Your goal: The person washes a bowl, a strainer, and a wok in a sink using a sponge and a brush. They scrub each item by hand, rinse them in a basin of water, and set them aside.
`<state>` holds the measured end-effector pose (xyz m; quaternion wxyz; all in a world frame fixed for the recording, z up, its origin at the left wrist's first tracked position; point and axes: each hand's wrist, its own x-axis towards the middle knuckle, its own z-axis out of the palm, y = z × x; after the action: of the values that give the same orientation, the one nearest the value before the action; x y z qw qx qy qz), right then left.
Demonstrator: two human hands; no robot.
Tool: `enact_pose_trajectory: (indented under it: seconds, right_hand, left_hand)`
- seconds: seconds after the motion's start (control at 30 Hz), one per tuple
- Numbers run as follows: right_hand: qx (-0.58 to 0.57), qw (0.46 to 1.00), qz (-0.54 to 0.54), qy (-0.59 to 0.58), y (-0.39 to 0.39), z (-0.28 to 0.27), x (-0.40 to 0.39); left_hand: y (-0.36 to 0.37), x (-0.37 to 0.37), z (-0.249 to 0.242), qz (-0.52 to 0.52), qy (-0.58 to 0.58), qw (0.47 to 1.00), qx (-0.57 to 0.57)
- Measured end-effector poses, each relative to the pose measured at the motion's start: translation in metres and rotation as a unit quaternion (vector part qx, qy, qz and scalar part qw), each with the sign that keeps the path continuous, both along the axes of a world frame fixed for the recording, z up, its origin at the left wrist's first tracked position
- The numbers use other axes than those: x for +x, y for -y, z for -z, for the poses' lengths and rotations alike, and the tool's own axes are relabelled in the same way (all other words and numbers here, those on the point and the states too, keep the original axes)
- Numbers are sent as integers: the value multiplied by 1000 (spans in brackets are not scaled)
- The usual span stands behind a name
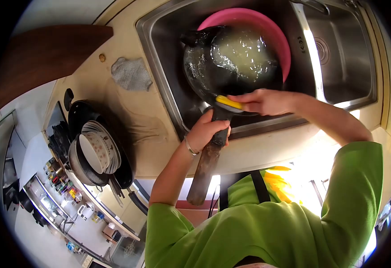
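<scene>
A dark wok [196, 73] lies tilted over a pink basin [273, 27] in the left sink bowl. Cloudy, glinting water [242, 49] shows there; whether it sits in the wok or the basin is hard to tell. My left hand [209, 129] is wrapped round the upper part of the wok's worn wooden handle [204, 174], which points back towards my body. In my right hand [267, 102] is a yellow sponge [228, 102], pressed against the wok's near rim beside the handle. Part of the sponge is hidden by my fingers.
A grey cloth [131, 73] lies on the counter [159, 134] left of the sink. Further left, bowls [95, 152] and a strainer are stacked in a black pan [126, 165]. The right sink bowl [347, 58] lies beyond a metal divider, with a faucet [311, 4] above.
</scene>
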<state>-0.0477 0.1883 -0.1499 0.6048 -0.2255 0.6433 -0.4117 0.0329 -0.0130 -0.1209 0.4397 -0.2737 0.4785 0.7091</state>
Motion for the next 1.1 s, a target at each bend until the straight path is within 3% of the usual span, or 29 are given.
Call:
enact_pose_trajectory:
  seconds: [0.1,0.17,0.4,0.6,0.63,0.7,0.8,0.87,0.97,1.03,1.1]
  right_hand:
    - [104,949,-199,-222,-37,16,-17]
    - [307,852,-298,-301,-36,12,-32]
    - [311,775,-157,-528,-11,104,-71]
    - [215,838,134,-483,37,137,-55]
    - [144,881,238,-382,47,136,-50]
    - [95,869,275,-399,71,139,-37]
    - [-107,859,366,-342,96,132,-14]
    - [-107,920,320,-200,91,98,-2]
    - [-134,964,223,-60,59,70,14]
    - [57,997,0,-44,27,9,-5]
    - [45,982,-111,-148,-5,12,-9]
  left_hand:
    - [-1,2,2,-26,-8,999,23]
    - [0,3,2,-30,-5,999,30]
    - [1,3,2,-20,7,1000,17]
    - [5,1,7,29,-5,999,34]
    - [6,0,8,35,-1,999,22]
    - [4,-3,5,30,4,999,19]
    - [4,-2,4,33,12,999,12]
    - [5,-3,4,39,8,999,12]
    - [5,-1,5,24,7,1000,5]
    - [1,-3,0,28,6,1000,-1]
    - [-1,-2,-3,8,5,1000,-10]
